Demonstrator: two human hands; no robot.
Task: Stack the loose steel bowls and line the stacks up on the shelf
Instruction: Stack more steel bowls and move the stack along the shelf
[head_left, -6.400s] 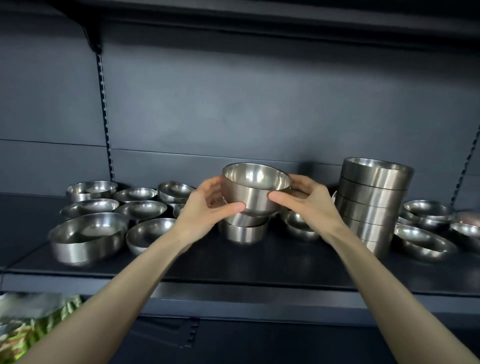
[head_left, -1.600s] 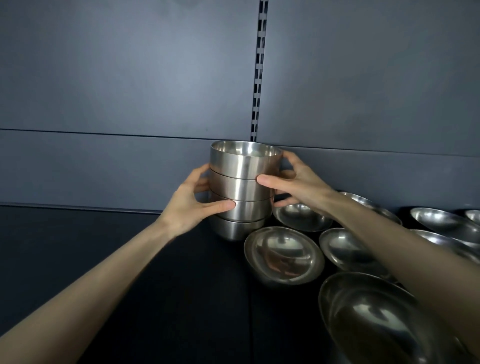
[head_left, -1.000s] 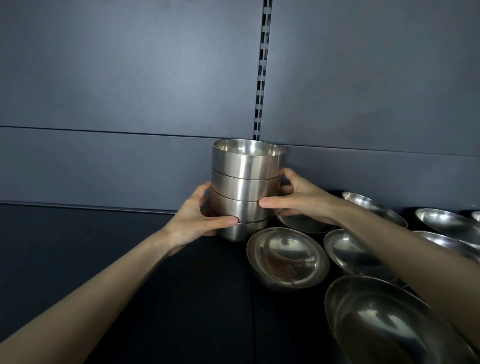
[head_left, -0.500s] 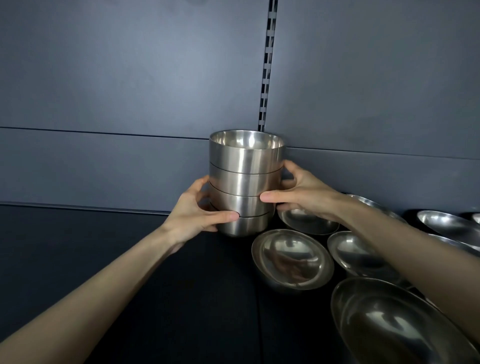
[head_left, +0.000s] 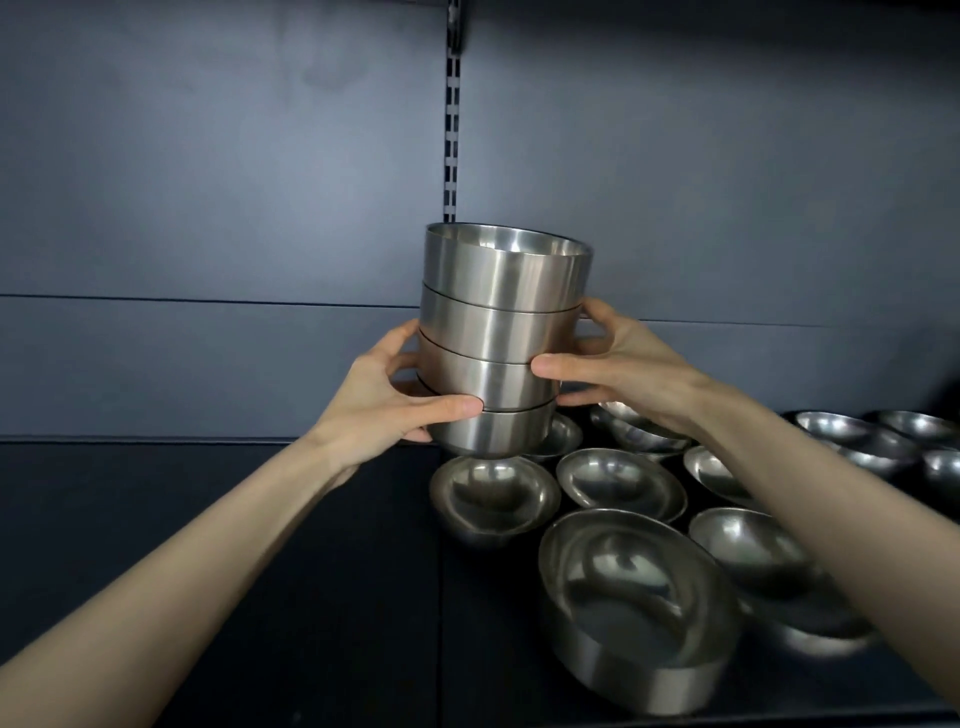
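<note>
Both-handed grip, left hand (head_left: 382, 400) and right hand (head_left: 618, 371) around bowl stack (head_left: 501, 338).

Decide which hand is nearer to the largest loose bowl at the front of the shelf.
Right. The right hand grips the stack above the largest bowl; the left hand grips its far side.

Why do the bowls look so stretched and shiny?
Head view: the wide lens stretches the big bowl near the corner; light from above streaks bright on the stack held by the left hand and right hand; the shelf stays dim.
</note>
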